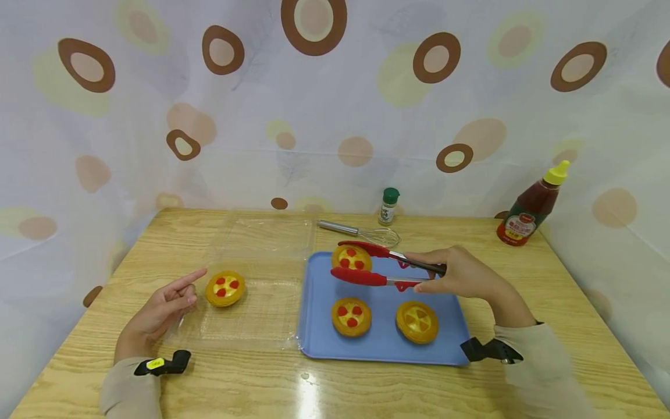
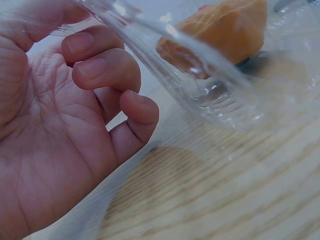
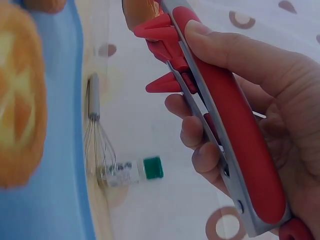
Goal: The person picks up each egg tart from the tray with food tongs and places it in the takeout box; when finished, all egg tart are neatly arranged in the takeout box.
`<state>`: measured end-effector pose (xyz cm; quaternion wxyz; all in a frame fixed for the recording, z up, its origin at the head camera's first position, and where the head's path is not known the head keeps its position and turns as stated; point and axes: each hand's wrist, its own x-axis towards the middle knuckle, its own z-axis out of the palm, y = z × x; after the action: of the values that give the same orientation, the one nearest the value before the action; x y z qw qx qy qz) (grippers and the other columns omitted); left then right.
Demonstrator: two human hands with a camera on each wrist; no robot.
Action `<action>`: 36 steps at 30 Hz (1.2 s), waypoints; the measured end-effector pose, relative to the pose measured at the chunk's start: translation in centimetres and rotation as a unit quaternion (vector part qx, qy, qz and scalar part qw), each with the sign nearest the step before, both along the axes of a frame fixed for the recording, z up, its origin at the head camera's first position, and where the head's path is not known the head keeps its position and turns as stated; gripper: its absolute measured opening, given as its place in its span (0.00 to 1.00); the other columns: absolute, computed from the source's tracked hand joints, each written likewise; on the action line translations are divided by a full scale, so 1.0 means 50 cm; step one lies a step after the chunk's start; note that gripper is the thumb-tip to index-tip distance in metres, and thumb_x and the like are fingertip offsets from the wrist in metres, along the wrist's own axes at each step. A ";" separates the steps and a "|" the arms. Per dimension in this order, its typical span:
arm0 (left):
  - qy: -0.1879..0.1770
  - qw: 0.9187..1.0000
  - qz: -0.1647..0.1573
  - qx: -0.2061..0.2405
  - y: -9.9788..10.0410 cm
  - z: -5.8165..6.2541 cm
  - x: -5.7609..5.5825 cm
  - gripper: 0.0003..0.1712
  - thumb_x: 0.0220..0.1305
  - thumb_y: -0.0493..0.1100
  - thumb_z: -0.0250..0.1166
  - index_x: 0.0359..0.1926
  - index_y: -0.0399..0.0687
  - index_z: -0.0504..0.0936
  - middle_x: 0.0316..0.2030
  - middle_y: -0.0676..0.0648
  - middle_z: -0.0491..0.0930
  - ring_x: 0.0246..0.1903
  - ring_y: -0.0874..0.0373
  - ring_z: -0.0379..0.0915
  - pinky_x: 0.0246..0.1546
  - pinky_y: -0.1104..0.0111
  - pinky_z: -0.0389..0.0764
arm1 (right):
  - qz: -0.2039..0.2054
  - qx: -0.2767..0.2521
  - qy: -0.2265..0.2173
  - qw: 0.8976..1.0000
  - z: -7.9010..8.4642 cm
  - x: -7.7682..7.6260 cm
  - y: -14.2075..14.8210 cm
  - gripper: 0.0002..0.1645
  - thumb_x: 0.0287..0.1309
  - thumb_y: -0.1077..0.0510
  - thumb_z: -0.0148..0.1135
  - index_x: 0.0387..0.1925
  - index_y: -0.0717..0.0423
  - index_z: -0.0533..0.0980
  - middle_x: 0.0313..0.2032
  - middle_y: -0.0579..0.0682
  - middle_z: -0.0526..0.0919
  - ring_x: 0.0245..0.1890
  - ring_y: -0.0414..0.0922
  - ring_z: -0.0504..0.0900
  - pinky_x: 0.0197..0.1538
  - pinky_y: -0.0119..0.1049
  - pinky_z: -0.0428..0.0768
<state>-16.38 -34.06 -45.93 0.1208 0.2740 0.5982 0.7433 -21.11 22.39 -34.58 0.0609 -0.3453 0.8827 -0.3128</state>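
My right hand (image 1: 455,270) grips a pair of red-tipped tongs (image 1: 366,276) over a blue tray (image 1: 377,349). Between the red tips sits a tart (image 1: 352,257) with red dots on top. Lower on the tray lie another red-dotted tart (image 1: 352,317) and one with orange wedges (image 1: 417,322). At the left, my left hand (image 1: 162,311) holds the side of a clear plastic box (image 1: 262,337), index finger stretched out, other fingers curled. Inside the box, close to that hand, is a red-dotted tart (image 1: 225,288). In the left wrist view the box wall (image 2: 175,85) passes by the curled fingers.
The box's clear lid (image 1: 267,235) lies folded back. Behind the tray are a whisk (image 1: 366,233) and a green-capped shaker (image 1: 388,206). A sauce bottle (image 1: 528,206) with a yellow cap stands at the back right. A patterned cloth (image 1: 314,116) hangs behind the wooden table (image 1: 251,384).
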 end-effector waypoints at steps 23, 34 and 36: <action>-0.023 1.000 0.007 -0.004 -0.004 0.000 0.005 0.32 0.69 0.23 0.42 0.71 0.45 0.58 0.25 0.48 0.55 0.23 0.52 0.47 0.27 0.64 0.52 | 0.105 0.040 -0.033 0.993 -0.008 -0.022 -0.210 0.36 0.49 0.50 0.72 0.60 0.56 0.73 0.14 0.39 0.61 0.13 0.35 0.57 0.21 0.27 0.58; -0.017 1.000 0.018 -0.007 0.001 0.005 0.004 0.31 0.69 0.25 0.45 0.70 0.45 0.61 0.26 0.47 0.55 0.23 0.53 0.48 0.26 0.63 0.52 | 0.123 0.046 -0.025 0.991 -0.021 -0.031 -0.264 0.36 0.49 0.50 0.72 0.60 0.57 0.73 0.09 0.38 0.52 0.09 0.35 0.51 0.17 0.27 0.56; -0.017 1.000 0.019 -0.007 0.001 0.005 0.004 0.31 0.69 0.25 0.45 0.70 0.45 0.61 0.26 0.47 0.55 0.23 0.52 0.48 0.27 0.63 0.52 | 0.121 0.051 -0.029 0.991 -0.022 -0.032 -0.272 0.36 0.49 0.51 0.72 0.60 0.57 0.73 0.08 0.37 0.52 0.09 0.35 0.50 0.17 0.27 0.55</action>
<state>-16.20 -34.02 -45.68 0.1191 0.2492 0.6060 0.7459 -22.70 8.81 -35.70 0.1414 -0.4368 0.8472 -0.2674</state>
